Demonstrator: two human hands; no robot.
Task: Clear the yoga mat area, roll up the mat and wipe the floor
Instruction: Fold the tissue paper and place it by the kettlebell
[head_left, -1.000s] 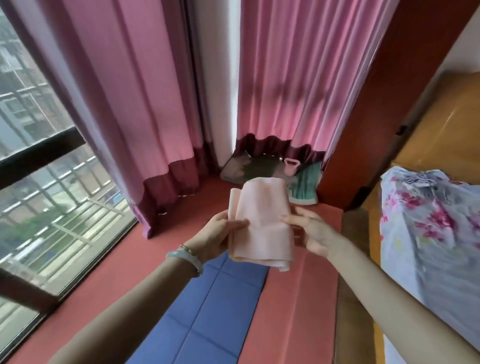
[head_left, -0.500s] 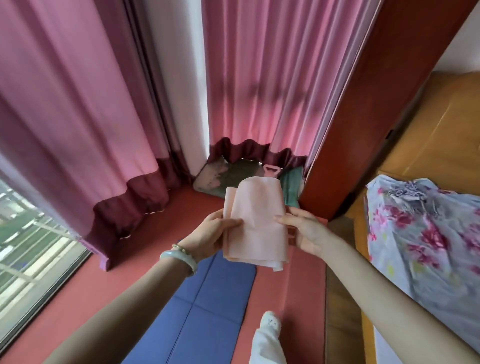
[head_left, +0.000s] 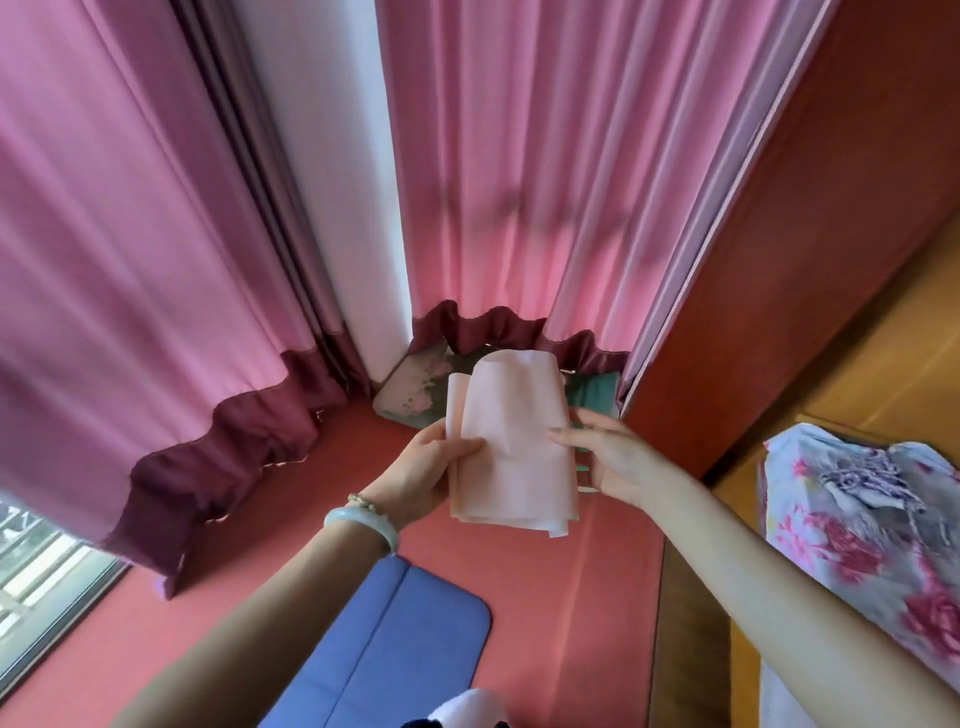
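Observation:
A folded pale pink cloth hangs in front of me at chest height. My left hand grips its left edge, thumb on the front. My right hand holds its right side, fingers spread behind and over it. Below, a blue yoga mat lies flat on the red floor, its rounded far corner in view. A white sock or slipper tip shows at the bottom edge.
Pink curtains with dark red hems hang ahead and to the left. A worn board and green items sit in the far corner. A wooden partition and a bed with a floral cover stand at right; a window at lower left.
The view has swung right and forward; the window has slid out to the left and the mat's far end has come into view. Both hands keep hold of the cloth.

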